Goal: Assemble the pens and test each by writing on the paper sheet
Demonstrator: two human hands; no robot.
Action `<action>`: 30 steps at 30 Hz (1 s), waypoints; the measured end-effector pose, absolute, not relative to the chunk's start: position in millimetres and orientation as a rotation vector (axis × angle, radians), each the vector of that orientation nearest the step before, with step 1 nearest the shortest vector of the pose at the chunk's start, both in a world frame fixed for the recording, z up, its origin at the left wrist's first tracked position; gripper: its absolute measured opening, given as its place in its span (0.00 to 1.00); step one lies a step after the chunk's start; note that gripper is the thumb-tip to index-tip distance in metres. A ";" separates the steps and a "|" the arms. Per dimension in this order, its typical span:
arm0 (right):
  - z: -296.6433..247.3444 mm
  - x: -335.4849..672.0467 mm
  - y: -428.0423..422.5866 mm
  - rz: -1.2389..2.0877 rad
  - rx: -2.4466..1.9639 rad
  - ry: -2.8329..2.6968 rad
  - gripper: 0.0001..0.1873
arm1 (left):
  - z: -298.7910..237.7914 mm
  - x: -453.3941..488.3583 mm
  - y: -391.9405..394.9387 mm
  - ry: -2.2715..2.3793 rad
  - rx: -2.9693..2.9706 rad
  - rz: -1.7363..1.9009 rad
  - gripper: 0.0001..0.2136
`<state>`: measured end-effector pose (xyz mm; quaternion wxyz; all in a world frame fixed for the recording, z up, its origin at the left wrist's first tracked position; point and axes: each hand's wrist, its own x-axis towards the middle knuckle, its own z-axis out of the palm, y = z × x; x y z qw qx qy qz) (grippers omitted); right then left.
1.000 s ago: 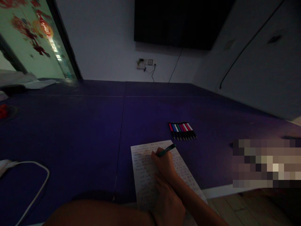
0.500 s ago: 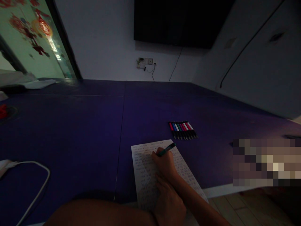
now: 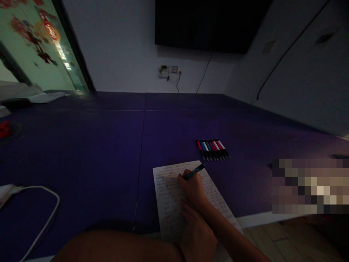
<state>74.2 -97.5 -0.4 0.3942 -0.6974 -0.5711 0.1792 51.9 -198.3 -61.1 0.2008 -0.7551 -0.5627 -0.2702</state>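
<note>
The right hand (image 3: 192,189) grips a green pen (image 3: 194,172), its long axis slanting up and right from the fingers, tip on the handwritten sheet (image 3: 169,203). The left hand (image 3: 197,236) lies flat, pinning the sheet below. A row of pens (image 3: 213,149) lies beyond, nearer the right hand.

Both forearms are bare to the hands (image 3: 195,214), no sleeves showing.

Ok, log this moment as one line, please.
right hand: writing with green pen | left hand: flat on paper sheet | pen row: beyond sheet | purple table
</note>
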 end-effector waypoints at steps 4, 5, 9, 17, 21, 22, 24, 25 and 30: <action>-0.8 74.4 -97.3 0.448 -1.779 -1.451 0.11 | -61.1 54.9 -197.9 -1.495 -2.125 -0.752 0.18; -0.9 74.6 -97.2 0.451 -1.778 -1.455 0.11 | -60.1 54.6 -197.3 -1.488 -2.123 -0.758 0.17; -1.1 75.3 -97.0 0.454 -1.775 -1.472 0.11 | -49.3 48.9 -194.7 -1.520 -2.065 -0.742 0.18; 0.0 74.9 -98.3 0.432 -1.771 -1.397 0.11 | -53.7 51.8 -198.3 -1.645 -2.081 -0.704 0.19; 0.8 75.4 -99.1 0.446 -1.771 -1.395 0.11 | -56.6 52.7 -200.2 -1.546 -2.168 -0.602 0.19; 0.9 75.6 -99.3 0.445 -1.772 -1.392 0.11 | -53.9 50.9 -199.9 -1.504 -2.177 -0.593 0.19; 1.1 75.9 -99.4 0.433 -1.774 -1.387 0.11 | -47.3 46.8 -198.9 -1.433 -2.192 -0.591 0.18; 1.4 76.1 -99.4 0.427 -1.774 -1.387 0.11 | -44.8 45.1 -198.3 -1.416 -2.194 -0.594 0.18; 2.3 75.7 -98.8 0.421 -1.773 -1.376 0.12 | -47.7 47.3 -197.7 -1.499 -2.205 -0.584 0.18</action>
